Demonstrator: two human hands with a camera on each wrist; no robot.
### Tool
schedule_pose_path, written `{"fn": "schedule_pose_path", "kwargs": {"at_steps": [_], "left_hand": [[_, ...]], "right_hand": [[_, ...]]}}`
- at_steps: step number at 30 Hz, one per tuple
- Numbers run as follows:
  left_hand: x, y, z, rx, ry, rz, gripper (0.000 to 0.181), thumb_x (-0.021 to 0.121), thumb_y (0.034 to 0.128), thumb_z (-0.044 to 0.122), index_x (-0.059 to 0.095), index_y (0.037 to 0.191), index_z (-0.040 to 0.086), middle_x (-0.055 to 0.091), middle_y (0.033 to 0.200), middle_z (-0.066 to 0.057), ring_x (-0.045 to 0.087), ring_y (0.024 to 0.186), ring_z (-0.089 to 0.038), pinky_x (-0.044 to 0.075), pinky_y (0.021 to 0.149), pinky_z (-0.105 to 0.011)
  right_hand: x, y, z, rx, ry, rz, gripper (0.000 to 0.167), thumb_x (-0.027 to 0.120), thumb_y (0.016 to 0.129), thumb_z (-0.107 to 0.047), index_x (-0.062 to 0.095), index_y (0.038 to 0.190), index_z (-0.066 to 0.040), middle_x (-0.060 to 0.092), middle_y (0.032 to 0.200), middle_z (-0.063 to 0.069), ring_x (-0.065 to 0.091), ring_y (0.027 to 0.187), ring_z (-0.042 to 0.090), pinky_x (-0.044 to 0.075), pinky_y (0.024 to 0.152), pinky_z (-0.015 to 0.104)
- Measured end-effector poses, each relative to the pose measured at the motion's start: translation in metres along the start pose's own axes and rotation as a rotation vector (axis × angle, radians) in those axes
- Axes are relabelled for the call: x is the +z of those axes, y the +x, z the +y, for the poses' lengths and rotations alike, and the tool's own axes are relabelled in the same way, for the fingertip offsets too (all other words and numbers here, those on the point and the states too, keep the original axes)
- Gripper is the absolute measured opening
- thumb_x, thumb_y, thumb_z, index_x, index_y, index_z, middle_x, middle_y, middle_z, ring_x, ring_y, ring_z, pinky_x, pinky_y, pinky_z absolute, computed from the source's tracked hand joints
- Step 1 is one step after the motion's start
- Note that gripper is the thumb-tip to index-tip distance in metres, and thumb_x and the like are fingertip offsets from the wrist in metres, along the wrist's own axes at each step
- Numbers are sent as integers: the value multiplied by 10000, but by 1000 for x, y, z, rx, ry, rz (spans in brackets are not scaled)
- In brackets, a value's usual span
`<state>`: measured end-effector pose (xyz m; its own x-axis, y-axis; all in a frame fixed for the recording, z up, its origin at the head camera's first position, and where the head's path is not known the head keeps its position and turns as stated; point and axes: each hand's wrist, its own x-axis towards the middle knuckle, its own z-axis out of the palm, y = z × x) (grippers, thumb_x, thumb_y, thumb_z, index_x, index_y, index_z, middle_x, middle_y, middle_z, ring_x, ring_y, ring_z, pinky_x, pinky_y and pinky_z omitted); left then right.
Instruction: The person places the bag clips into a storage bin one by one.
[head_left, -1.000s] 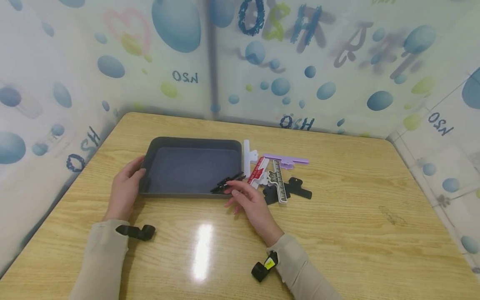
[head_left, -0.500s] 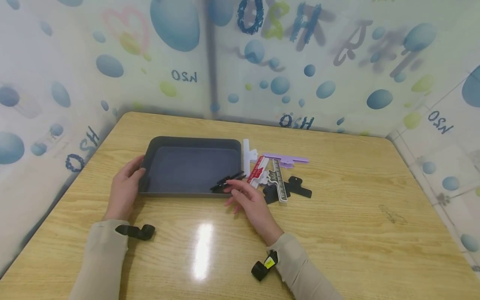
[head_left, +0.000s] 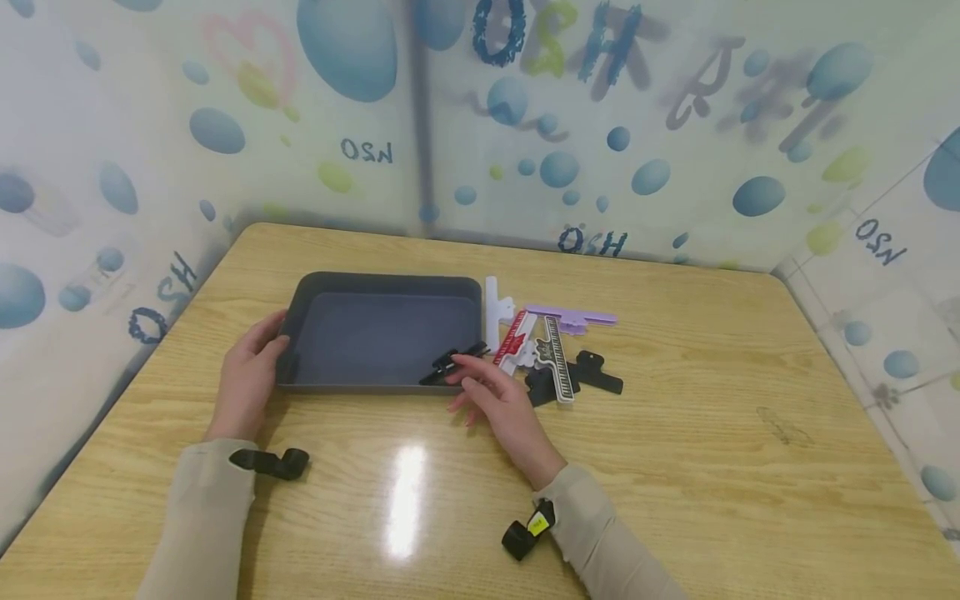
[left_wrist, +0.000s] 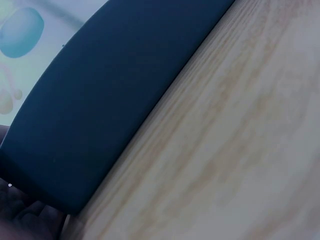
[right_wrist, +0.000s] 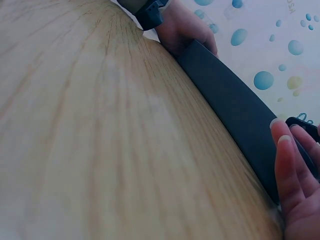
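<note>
In the head view my left hand (head_left: 247, 379) grips the left wall of a dark grey tray (head_left: 378, 390), thumb at its rim and fingers around the outside. My right hand (head_left: 506, 408) is at the tray's front right corner, its upper fingertips pinching a black clip (head_left: 442, 367) that slants over the corner. The lower fingers hang loosely in front of the wall. In the right wrist view the clip (right_wrist: 302, 125) shows above the tray (right_wrist: 230, 105) beside the fingers (right_wrist: 287, 165); part of the grip is cut off.
Right of the tray lie a white clip (head_left: 492, 312), a purple clip (head_left: 573, 319), a red-and-white clip (head_left: 512, 340), a black-and-white patterned clip (head_left: 557, 358) and black clips (head_left: 600, 373), some overlapping. The wooden table (head_left: 712, 467) meets patterned walls behind and at the sides.
The black clip at the right fingertips shifts and tilts very slightly. Both hands and the tray keep nearly the same places.
</note>
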<state>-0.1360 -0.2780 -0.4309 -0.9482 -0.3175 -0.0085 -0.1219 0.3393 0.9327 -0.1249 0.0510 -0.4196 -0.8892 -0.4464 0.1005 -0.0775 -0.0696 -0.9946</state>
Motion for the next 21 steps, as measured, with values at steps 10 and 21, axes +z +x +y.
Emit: {"fn": "schedule_pose_path", "kwargs": {"at_steps": [10, 21], "left_hand": [[0, 2, -2, 22, -8, 9, 431, 390, 955, 299, 363, 1375, 204, 347, 1404, -16, 315, 1262, -148, 267, 1033, -377], [1, 2, -1, 9, -9, 13, 432, 390, 955, 293, 364, 1374, 191, 346, 1404, -16, 313, 1263, -135, 267, 1035, -365]], "right_hand": [[-3, -1, -5, 17, -78, -44, 358, 439, 945, -128, 462, 1300, -91, 554, 1141, 156, 596, 847, 320, 520, 621, 369], [-1, -1, -8, -30, -207, -82, 311, 457, 931, -86, 519, 1230, -31, 480, 1196, 101, 557, 843, 358, 507, 644, 436]]}}
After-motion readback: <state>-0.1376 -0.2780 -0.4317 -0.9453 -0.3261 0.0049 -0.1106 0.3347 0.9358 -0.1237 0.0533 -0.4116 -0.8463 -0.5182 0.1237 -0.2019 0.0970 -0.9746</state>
